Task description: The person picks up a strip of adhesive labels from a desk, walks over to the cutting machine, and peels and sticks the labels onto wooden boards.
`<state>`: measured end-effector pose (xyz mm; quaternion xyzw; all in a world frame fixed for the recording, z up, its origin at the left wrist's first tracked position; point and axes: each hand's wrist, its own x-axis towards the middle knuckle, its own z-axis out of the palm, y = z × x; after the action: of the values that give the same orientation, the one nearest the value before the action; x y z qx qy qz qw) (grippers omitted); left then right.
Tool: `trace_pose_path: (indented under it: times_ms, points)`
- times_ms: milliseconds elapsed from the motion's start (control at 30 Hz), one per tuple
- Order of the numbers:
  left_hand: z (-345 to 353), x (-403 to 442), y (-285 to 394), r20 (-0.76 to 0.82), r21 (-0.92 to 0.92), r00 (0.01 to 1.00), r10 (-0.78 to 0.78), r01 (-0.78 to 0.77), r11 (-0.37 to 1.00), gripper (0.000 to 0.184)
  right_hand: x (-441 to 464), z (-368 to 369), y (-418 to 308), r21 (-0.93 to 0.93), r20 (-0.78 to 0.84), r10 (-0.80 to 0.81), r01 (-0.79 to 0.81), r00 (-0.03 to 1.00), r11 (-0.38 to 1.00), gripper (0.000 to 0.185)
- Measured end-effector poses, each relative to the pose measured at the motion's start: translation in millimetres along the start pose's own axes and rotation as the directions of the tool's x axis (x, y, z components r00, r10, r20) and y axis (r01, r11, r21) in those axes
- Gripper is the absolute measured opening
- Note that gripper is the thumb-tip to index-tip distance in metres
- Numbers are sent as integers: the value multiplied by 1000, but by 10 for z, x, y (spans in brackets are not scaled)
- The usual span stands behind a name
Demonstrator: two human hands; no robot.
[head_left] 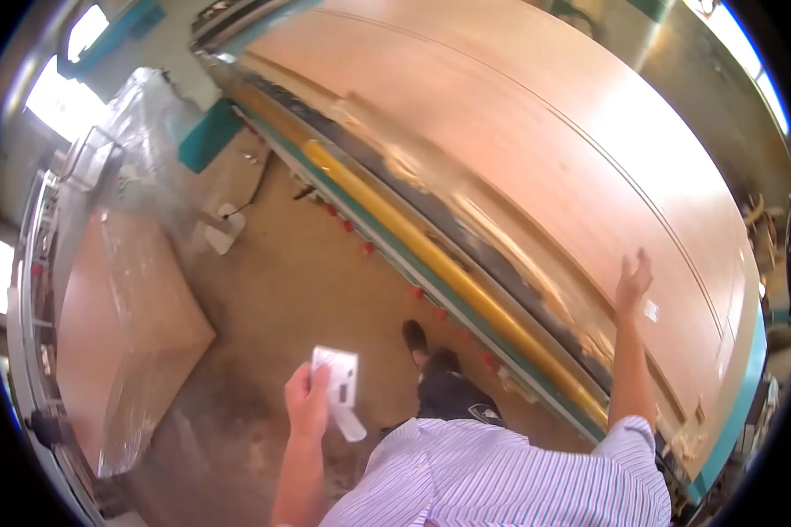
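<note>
My left hand (pixel 306 397) is closed around a white printed label sheet (pixel 336 376), thumb on its face. Dark printed marks show on it, and a pale strip (pixel 350 425) hangs below. Over a large light-brown panel (pixel 536 132), my right hand (pixel 634 283) is stretched out with its fingers apart. Beside that wrist, a small white sticker (pixel 651 310) shows against the panel. Whether the fingers touch the surface I cannot tell.
A yellow roller-like bar (pixel 448 272) runs along the machine's near side, with red knobs (pixel 368 249) below it. Wood shavings (pixel 501 241) line the panel edge. At left stands a plastic-wrapped panel stack (pixel 141 342). A teal block (pixel 211 136) stands behind.
</note>
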<state>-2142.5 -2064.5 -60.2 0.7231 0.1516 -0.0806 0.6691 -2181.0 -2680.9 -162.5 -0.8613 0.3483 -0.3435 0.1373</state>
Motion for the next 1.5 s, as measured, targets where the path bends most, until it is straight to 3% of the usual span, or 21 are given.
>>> trace_pose_path:
  times_ms: [33,67,100,133,167,233,333,433,467,500,533,633,700,767,867,967,1033,1100,1167,1267,1500]
  points:
    - [81,188,165,22,-48,999,29,-28,998,17,-81,0,-823,199,40,-87,78,995,977,37]
    - [110,469,489,65,-38,996,55,-52,998,17,-342,103,-1904,582,489,6,-331,872,743,29]
    - [241,654,734,136,-25,988,67,-65,998,18,-442,118,-2459,608,671,-60,-502,739,615,30]
    - [351,830,876,196,-122,976,98,-75,990,18,-549,129,-2985,637,751,-206,-607,627,476,36]
    - [401,983,987,253,-215,959,129,-74,974,18,-612,171,-3438,678,735,-366,-634,571,372,37]
    - [399,1382,1144,312,-63,934,171,-159,985,16,-651,333,-4120,630,720,-533,-741,444,233,36]
    - [285,1803,1334,386,52,902,195,-232,971,16,-493,474,-4838,640,640,-698,-725,321,253,33]
    - [153,2179,1517,317,141,927,201,-255,957,18,-631,1007,-5220,739,589,-680,-631,436,235,27]
    - [151,2316,1524,319,172,928,193,-257,951,19,-621,1021,-5343,762,602,-653,-575,459,298,24]
    - [113,2478,1433,355,-47,924,139,-131,990,26,-595,1025,-5455,767,626,-612,-522,483,373,21]
    - [138,2566,1518,368,-32,912,183,-185,982,29,-556,1049,-5534,766,636,-611,-484,471,424,21]
    - [60,3044,1495,475,-26,873,114,-116,993,18,-515,1170,-5665,753,658,-575,-410,487,515,22]
    - [78,3279,1564,504,42,861,76,-113,993,14,-544,1264,-5767,761,630,-504,-342,591,551,21]
    - [78,3596,1641,554,77,827,91,-160,984,13,-532,1382,-5944,679,719,-398,-453,570,578,19]
    - [-22,3978,1743,629,100,758,172,-298,949,13,-576,1579,-6211,665,722,-235,-558,651,496,18]
    - [-118,4278,1994,672,118,724,154,-310,943,19,-567,1669,-6549,692,665,-157,-523,730,497,14]
    - [-205,4503,2105,665,219,725,177,-417,882,24,-535,1814,-6711,673,634,-118,-470,764,571,11]
    - [-285,4699,2146,680,156,692,241,-458,875,30,-484,1911,-6872,615,760,-73,-679,646,400,10]
    - [-367,4848,2132,707,26,699,113,-185,982,33,-385,1957,-7010,604,770,-59,-697,635,387,10]
    - [-481,5027,2191,725,-48,682,97,-91,995,33,-163,2019,-7177,489,867,-63,-817,495,305,9]
    - [-604,5350,2241,645,-72,758,94,-63,995,30,237,2412,-7442,427,903,-178,-781,391,455,10]
